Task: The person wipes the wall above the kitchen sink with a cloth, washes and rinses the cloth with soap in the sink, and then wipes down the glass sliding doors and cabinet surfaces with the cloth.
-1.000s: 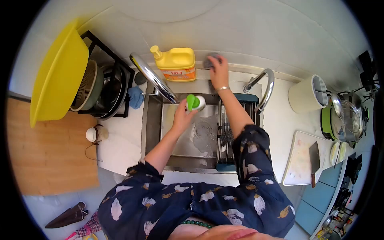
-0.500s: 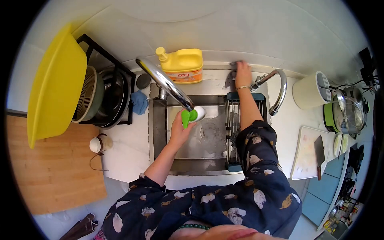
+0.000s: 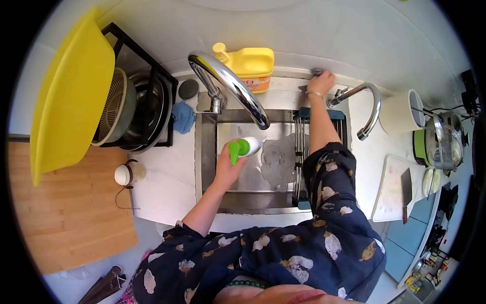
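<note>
My left hand (image 3: 228,164) is closed around a white bottle (image 3: 252,144) with a green pump top (image 3: 239,149), held tilted over the steel sink (image 3: 238,202). At the ledge behind the sink, my right hand (image 3: 324,82) presses on a grey cloth (image 3: 317,72), which is mostly covered by the fingers. My right forearm crosses above a drying rack (image 3: 302,167) set over the sink's right side. The large chrome tap (image 3: 238,86) arches over the basin behind the bottle. Water lies on the sink floor.
A yellow detergent jug (image 3: 253,66) stands behind the sink. Right of my forearm is a smaller tap (image 3: 362,101). Farther right lie a cutting board (image 3: 387,192) and a cleaver (image 3: 406,187). On the left are a blue cloth (image 3: 183,117) and a pot rack (image 3: 147,55).
The camera view has shifted. My right hand has moved slightly right along the ledge with the grey cloth. The bottle in my left hand now shows clear of the large tap's spout.
</note>
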Demonstrator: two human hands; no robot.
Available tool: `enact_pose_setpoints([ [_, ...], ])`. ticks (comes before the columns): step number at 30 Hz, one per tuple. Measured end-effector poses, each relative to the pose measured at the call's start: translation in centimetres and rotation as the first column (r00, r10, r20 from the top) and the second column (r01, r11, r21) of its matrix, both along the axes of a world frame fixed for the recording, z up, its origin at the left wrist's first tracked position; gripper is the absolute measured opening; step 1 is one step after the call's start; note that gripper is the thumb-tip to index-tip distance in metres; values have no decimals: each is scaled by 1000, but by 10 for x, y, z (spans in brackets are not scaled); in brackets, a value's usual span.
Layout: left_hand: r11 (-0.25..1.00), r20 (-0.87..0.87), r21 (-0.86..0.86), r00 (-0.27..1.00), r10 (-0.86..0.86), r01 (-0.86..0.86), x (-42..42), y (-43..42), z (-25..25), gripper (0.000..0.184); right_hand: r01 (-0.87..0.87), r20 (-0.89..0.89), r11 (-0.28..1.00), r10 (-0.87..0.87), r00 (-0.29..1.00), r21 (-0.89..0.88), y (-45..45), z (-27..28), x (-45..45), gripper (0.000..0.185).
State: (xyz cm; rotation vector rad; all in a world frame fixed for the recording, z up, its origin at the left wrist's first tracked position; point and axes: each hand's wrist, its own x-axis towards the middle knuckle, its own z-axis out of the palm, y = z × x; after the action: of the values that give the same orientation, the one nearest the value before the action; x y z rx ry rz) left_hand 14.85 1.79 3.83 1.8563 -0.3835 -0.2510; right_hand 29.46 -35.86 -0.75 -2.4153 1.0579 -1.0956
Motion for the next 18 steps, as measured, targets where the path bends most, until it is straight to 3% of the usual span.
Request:
enact_pose_setpoints([
  [3,1000,-7,2,1000,13,-13,3,0,-2,50,-356,33,920,366,930,-166,34,-26,-1,25],
  [4,999,15,15,999,34,-34,4,-1,-1,49,-368,-104,929,365,925,-19,62,-5,-13,28],
  [7,998,35,5,998,56,-56,3,-3,1,47,-303,-225,952,289,930,-29,90,4,-31,23],
  [9,998,38,-30,998,49,-48,7,-8,-5,47,-378,-316,900,302,900,-216,99,-18,-43,16],
  [11,996,53,-72,998,46,-42,15,-13,-17,46,-468,-354,850,371,858,-242,112,-17,-59,14],
  [12,1000,97,11,995,-3,2,17,-19,7,45,-515,-416,843,418,808,-153,119,-10,-69,14],
  [14,1000,137,-18,991,0,2,24,-33,17,45,-667,-497,743,559,664,-55,128,-9,-95,14],
  [16,995,166,-100,986,3,14,30,-51,32,46,-716,-387,656,741,549,239,137,-24,-132,18],
  [18,997,209,-57,977,-47,60,42,-69,28,47,-619,-245,597,791,560,511,141,-16,-181,22],
])
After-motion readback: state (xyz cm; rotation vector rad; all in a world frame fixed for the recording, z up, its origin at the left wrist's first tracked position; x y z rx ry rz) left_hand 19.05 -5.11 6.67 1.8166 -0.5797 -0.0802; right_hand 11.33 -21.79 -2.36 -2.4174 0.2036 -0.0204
